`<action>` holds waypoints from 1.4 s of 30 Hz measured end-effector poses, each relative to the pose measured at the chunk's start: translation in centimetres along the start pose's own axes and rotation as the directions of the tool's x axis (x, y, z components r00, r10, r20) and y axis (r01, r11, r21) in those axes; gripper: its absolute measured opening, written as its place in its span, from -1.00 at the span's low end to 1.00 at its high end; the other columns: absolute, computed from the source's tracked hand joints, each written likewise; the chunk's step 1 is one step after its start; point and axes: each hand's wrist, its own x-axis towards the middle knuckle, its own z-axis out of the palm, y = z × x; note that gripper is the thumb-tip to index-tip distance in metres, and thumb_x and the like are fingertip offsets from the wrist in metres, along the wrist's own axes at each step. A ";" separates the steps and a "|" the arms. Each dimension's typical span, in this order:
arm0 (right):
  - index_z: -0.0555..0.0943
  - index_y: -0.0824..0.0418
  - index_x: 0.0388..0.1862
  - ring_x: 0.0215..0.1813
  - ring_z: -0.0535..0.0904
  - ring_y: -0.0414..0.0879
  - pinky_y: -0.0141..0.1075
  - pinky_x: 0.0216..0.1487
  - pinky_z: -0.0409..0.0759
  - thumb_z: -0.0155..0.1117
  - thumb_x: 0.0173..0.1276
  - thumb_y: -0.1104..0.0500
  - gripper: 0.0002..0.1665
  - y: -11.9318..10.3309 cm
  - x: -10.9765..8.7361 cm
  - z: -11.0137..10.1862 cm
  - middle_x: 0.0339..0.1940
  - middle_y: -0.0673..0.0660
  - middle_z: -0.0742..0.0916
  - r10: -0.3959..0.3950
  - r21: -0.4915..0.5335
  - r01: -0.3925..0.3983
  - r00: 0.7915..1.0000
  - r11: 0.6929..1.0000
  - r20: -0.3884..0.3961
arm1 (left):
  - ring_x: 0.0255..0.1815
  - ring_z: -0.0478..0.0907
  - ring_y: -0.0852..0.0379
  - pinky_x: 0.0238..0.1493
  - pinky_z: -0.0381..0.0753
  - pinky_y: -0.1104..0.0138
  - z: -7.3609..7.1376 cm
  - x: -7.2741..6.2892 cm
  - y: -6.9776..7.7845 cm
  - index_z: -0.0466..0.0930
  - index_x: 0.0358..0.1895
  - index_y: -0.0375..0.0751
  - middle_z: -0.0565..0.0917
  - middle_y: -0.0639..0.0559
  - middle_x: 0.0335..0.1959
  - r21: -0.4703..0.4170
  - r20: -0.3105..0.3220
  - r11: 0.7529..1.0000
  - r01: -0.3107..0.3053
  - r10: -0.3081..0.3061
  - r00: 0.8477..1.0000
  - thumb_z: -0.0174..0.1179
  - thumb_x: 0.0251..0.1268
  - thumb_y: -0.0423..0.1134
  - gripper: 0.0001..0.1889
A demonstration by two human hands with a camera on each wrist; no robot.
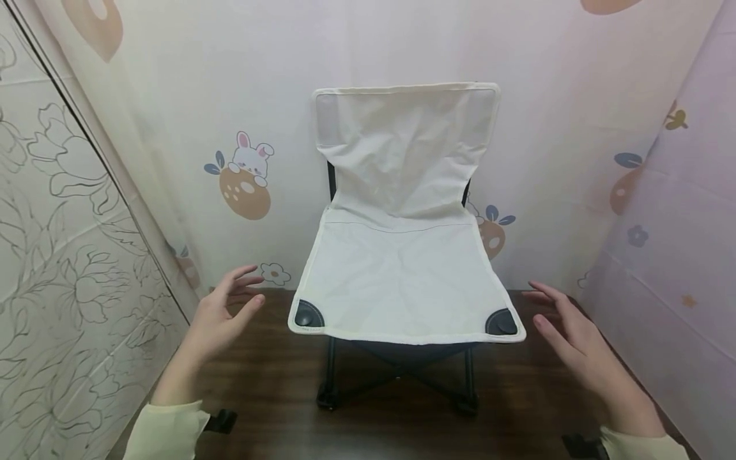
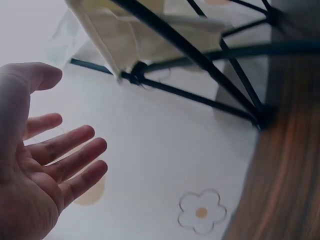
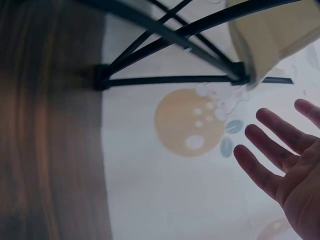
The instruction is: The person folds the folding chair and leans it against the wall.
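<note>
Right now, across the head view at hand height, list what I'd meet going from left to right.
Panel with line-drawn flowers → left hand → white folding chair → right hand → small star print on the right-hand sheet.

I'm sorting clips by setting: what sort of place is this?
Perhaps a small indoor booth: rabbit-print fabric hangs behind the white chair, a flower-patterned sheet covers the left side, and the dark surface underneath looks like wood.
</note>
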 end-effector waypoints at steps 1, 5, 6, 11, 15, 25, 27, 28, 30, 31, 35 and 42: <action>0.21 -0.08 0.79 0.27 0.53 -0.45 -0.72 0.12 0.38 0.20 0.69 0.21 -0.21 -0.3 0.0 0.0 0.43 0.26 0.65 -0.006 0.009 0.006 1.000 1.000 -0.005 | 0.17 0.76 0.04 0.14 0.71 0.39 0.1 0.0 0.3 0.40 0.59 -0.08 0.73 -0.14 0.31 -0.030 0.000 1.000 -0.004 0.004 1.000 0.31 0.64 -0.23 -0.44; 0.21 -0.07 0.79 0.24 0.52 -0.55 -0.71 0.12 0.40 0.18 0.67 0.26 -0.19 -1.6 -0.1 0.2 0.37 0.23 0.69 -0.024 0.055 0.025 1.000 0.998 -0.021 | 0.21 0.71 0.22 0.19 0.59 0.56 0.7 -0.2 1.0 0.46 0.50 -0.13 0.72 -0.11 0.31 -0.163 0.009 0.986 -0.016 0.018 1.000 0.28 0.65 -0.31 -0.53; 0.21 -0.03 0.79 0.25 0.52 -0.53 -0.70 0.14 0.41 0.17 0.67 0.28 -0.19 -1.9 0.0 0.3 0.36 0.25 0.69 -0.034 0.070 0.036 0.999 0.997 -0.024 | 0.23 0.70 0.23 0.21 0.59 0.55 0.9 -0.3 1.1 0.46 0.49 -0.16 0.72 -0.12 0.31 -0.199 0.015 0.980 -0.019 0.022 1.000 0.27 0.65 -0.33 -0.54; 0.21 0.11 0.78 0.34 0.50 -0.51 -0.70 0.23 0.42 0.14 0.58 0.41 -0.15 -2.6 0.1 1.1 0.35 0.34 0.68 -0.116 0.141 0.122 0.992 0.983 -0.050 | 0.34 0.67 0.09 0.30 0.61 0.46 1.9 -1.1 1.5 0.45 0.47 -0.32 0.68 -0.23 0.34 -0.352 0.040 0.935 -0.044 0.062 0.997 0.22 0.62 -0.46 -0.55; 0.17 0.10 0.79 0.37 0.53 -0.45 -0.66 0.23 0.46 0.14 0.55 0.44 -0.10 -3.0 0.3 1.2 0.40 0.16 0.67 -0.145 0.180 0.155 0.987 0.971 -0.068 | 0.42 0.62 0.00 0.37 0.59 0.39 2.2 -1.4 2.1 0.44 0.50 -0.29 0.64 -0.22 0.41 -0.414 0.047 0.908 -0.066 0.093 0.995 0.19 0.59 -0.51 -0.50; 0.16 0.24 0.77 0.39 0.60 -0.34 -0.56 0.27 0.51 0.13 0.44 0.50 -0.05 -4.3 0.2 0.8 0.48 -0.14 0.64 -0.185 0.320 0.194 0.981 0.927 -0.057 | 0.50 0.53 0.01 0.41 0.55 0.37 2.9 -2.1 3.6 0.41 0.55 -0.20 0.59 -0.17 0.45 -0.475 0.109 0.875 -0.093 0.163 0.981 0.19 0.51 -0.54 -0.40; 0.19 0.25 0.76 0.43 0.59 -0.32 -0.55 0.30 0.50 0.20 0.35 0.53 0.00 -4.6 0.1 1.0 0.51 -0.06 0.63 -0.199 0.353 0.205 0.979 0.913 -0.052 | 0.51 0.52 0.09 0.39 0.56 0.38 3.1 -2.2 3.7 0.41 0.56 -0.20 0.60 -0.15 0.46 -0.499 0.123 0.863 -0.085 0.168 0.978 0.18 0.48 -0.55 -0.39; 0.21 0.29 0.74 0.43 0.59 -0.29 -0.54 0.31 0.50 0.24 0.29 0.56 0.03 -4.7 0.1 1.2 0.51 0.01 0.64 -0.219 0.368 0.223 0.974 0.903 -0.055 | 0.51 0.52 0.11 0.38 0.57 0.37 3.2 -2.2 3.7 0.40 0.56 -0.22 0.60 -0.14 0.46 -0.509 0.130 0.857 -0.083 0.172 0.977 0.18 0.47 -0.56 -0.38; 0.25 0.35 0.71 0.37 0.65 -0.22 -0.52 0.29 0.53 0.31 0.20 0.60 0.05 -4.9 0.2 1.6 0.45 0.12 0.68 -0.248 0.405 0.252 0.967 0.879 -0.063 | 0.49 0.53 0.11 0.35 0.61 0.34 3.5 -2.3 3.7 0.39 0.56 -0.26 0.60 -0.14 0.45 -0.535 0.140 0.840 -0.087 0.189 0.972 0.17 0.45 -0.59 -0.37; 0.28 0.38 0.69 0.32 0.69 -0.19 -0.51 0.26 0.57 0.35 0.18 0.62 0.05 -5.0 0.3 1.8 0.37 0.15 0.72 -0.261 0.423 0.266 0.963 0.866 -0.071 | 0.47 0.55 0.11 0.33 0.63 0.33 3.6 -2.3 3.7 0.39 0.55 -0.28 0.60 -0.14 0.44 -0.549 0.143 0.831 -0.091 0.200 0.969 0.18 0.44 -0.61 -0.37; 0.33 0.48 0.62 0.11 0.77 -0.11 -0.46 0.08 0.69 0.48 0.08 0.71 0.07 -5.3 0.6 2.3 0.16 0.23 0.80 -0.286 0.492 0.292 0.954 0.820 -0.090 | 0.40 0.60 0.08 0.28 0.69 0.30 3.8 -2.2 3.9 0.40 0.53 -0.36 0.62 -0.14 0.41 -0.590 0.136 0.799 -0.116 0.240 0.961 0.23 0.38 -0.67 -0.35; 0.48 0.49 0.48 -0.09 0.79 -0.15 -0.44 -0.17 0.71 0.54 -0.05 0.77 0.03 -5.0 0.9 2.5 0.07 0.14 0.86 -0.276 0.496 0.299 0.954 0.815 -0.121 | 0.41 0.60 0.06 0.36 0.64 0.29 4.0 -2.2 4.3 0.39 0.50 -0.46 0.64 -0.16 0.37 -0.625 0.103 0.761 -0.172 0.300 0.948 0.24 0.28 -0.75 -0.32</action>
